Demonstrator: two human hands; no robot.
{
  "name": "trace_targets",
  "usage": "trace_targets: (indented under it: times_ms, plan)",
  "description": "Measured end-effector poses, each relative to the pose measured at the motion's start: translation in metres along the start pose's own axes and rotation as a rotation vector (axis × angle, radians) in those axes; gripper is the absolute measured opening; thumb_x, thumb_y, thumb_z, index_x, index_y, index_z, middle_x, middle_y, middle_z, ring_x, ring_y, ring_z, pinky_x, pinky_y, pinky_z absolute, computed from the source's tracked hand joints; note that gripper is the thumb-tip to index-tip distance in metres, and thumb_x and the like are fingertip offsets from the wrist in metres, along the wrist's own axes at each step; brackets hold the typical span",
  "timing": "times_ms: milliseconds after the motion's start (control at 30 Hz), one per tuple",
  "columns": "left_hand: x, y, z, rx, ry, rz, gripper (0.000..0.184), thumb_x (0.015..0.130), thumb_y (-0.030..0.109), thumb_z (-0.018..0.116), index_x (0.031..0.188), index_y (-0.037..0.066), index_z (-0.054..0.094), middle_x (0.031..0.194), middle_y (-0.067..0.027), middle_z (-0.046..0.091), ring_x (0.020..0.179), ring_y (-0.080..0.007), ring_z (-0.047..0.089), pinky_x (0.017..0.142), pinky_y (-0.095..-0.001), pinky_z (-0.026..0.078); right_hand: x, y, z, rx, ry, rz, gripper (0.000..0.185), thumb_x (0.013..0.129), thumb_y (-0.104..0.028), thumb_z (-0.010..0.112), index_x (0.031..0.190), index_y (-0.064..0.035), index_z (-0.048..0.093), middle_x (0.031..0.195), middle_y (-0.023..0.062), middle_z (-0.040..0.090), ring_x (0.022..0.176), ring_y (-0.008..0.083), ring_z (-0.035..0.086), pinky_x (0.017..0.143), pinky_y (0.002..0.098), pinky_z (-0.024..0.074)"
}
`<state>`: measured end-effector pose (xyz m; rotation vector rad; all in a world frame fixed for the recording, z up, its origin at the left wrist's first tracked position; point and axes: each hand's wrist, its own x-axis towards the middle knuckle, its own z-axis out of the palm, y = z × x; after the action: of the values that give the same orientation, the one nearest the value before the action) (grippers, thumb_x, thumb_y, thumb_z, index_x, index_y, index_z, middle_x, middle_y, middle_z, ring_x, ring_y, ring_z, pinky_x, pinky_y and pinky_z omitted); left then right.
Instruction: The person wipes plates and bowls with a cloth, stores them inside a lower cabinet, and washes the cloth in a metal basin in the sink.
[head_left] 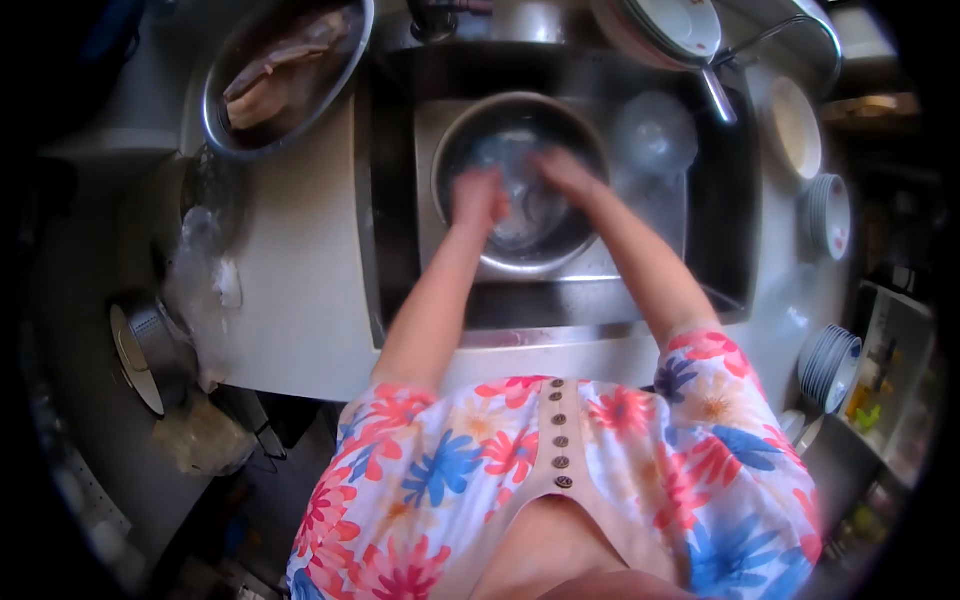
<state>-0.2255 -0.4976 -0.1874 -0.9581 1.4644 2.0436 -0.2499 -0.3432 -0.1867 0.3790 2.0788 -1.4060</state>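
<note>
Both of my hands are inside a round metal basin [530, 266] standing in the sink [455, 300]. My left hand [480, 197] is at the basin's left side, its fingers curled closed; what they hold, if anything, is hidden. Towards the back right of the basin, my right hand [562, 172] reaches inward, its fingers smeared by motion. Between and below the hands is a pale, translucent, shiny mass [522, 215], too blurred to name. A clear rounded vessel [655, 133] sits in the sink to the right of the basin.
Back left, an oval metal bowl [212, 125] holds pieces of raw-looking meat [275, 85]. A clear plastic bag [195, 265] lies on the left counter. Stacked bowls [680, 25] and a metal handle [720, 97] overhang the sink's back right. Plate stacks [828, 368] line the right side.
</note>
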Motion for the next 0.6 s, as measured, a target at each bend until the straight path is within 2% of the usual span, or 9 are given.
trace_targets:
  times_ms: [33,133,200,233,300,433,500,533,600]
  plan:
    - [0.002,-0.002,-0.002,-0.036,-0.034,-0.007,0.013,0.078,0.015,0.057,0.068,0.007,0.052,0.049,-0.0032,0.045,0.034,-0.014,0.041,0.03,-0.0272,0.03,-0.026,-0.025,-0.003,0.052,0.087,0.11,0.035,0.086,-0.031,0.047,0.099,-0.0006,0.058,0.093,0.0114,0.059,0.086,0.0201,0.056,0.072,0.0349,0.0438]
    - [0.016,0.002,-0.009,-0.24,-0.106,-0.097,0.019,0.08,0.022,0.06,0.07,0.008,0.052,0.048,-0.0003,0.042,0.034,-0.012,0.038,0.03,-0.0246,0.026,-0.023,-0.004,-0.012,0.722,-0.101,0.217,0.034,0.086,-0.029,0.05,0.103,-0.0007,0.055,0.096,0.01,0.058,0.088,0.0188,0.056,0.075,0.0326,0.0452]
    - [0.053,-0.021,-0.019,-0.356,-0.225,-0.077,0.019,0.079,0.027,0.062,0.075,0.009,0.054,0.056,0.0016,0.047,0.044,-0.0108,0.045,0.039,-0.0242,0.037,-0.03,0.003,-0.011,1.203,-0.311,0.203,0.032,0.087,-0.025,0.05,0.107,-0.0001,0.053,0.1,0.01,0.058,0.089,0.0181,0.056,0.078,0.0325,0.0463]
    - [0.052,-0.02,-0.019,-0.418,-0.282,-0.066,0.021,0.079,0.029,0.063,0.078,0.01,0.055,0.06,0.0025,0.05,0.049,-0.0101,0.049,0.044,-0.0241,0.042,-0.034,0.0,-0.01,1.169,-0.268,0.162,0.03,0.087,-0.025,0.051,0.105,-0.0006,0.054,0.098,0.0095,0.058,0.088,0.018,0.057,0.077,0.0325,0.0466]
    - [0.045,-0.019,-0.019,-0.178,-0.187,-0.013,0.033,0.077,0.035,0.064,0.094,0.009,0.054,0.077,-0.0015,0.055,0.068,-0.0139,0.054,0.058,-0.0305,0.046,-0.043,-0.013,-0.007,1.099,-0.191,0.072,0.028,0.087,-0.025,0.051,0.102,-0.0015,0.056,0.095,0.0086,0.06,0.084,0.0176,0.058,0.074,0.0327,0.0473]
    - [-0.001,0.013,0.004,-0.107,-0.204,0.079,0.065,0.073,0.044,0.065,0.124,0.011,0.039,0.106,-0.0098,0.054,0.099,-0.0213,0.052,0.079,-0.0414,0.044,-0.047,-0.031,0.015,0.463,0.062,-0.208,0.027,0.086,-0.025,0.053,0.093,-0.0008,0.06,0.081,0.0058,0.061,0.071,0.011,0.056,0.065,0.0264,0.0465]
    - [-0.022,0.029,0.011,0.001,-0.125,0.04,0.075,0.071,0.041,0.067,0.129,0.009,0.031,0.112,-0.0114,0.05,0.103,-0.0215,0.049,0.08,-0.038,0.044,-0.056,-0.037,0.028,0.065,0.094,-0.29,0.029,0.086,-0.026,0.052,0.093,0.0015,0.058,0.08,0.0055,0.06,0.07,0.0082,0.053,0.062,0.0257,0.0449]
    - [-0.028,0.033,0.012,0.057,-0.081,0.022,0.081,0.071,0.04,0.068,0.132,0.008,0.027,0.115,-0.0122,0.049,0.105,-0.0217,0.048,0.08,-0.0363,0.044,-0.059,-0.035,0.035,0.094,0.073,-0.284,0.028,0.085,-0.025,0.052,0.092,0.0017,0.057,0.079,0.007,0.06,0.07,0.0099,0.054,0.063,0.0272,0.0448]
    - [-0.005,0.014,0.004,0.04,-0.129,0.096,0.07,0.07,0.034,0.069,0.124,0.004,0.037,0.108,-0.0108,0.052,0.099,-0.0206,0.05,0.078,-0.0336,0.044,-0.06,-0.022,0.053,0.156,0.025,-0.275,0.026,0.083,-0.023,0.052,0.09,0.0022,0.055,0.078,0.01,0.061,0.069,0.0134,0.056,0.063,0.0301,0.0444]
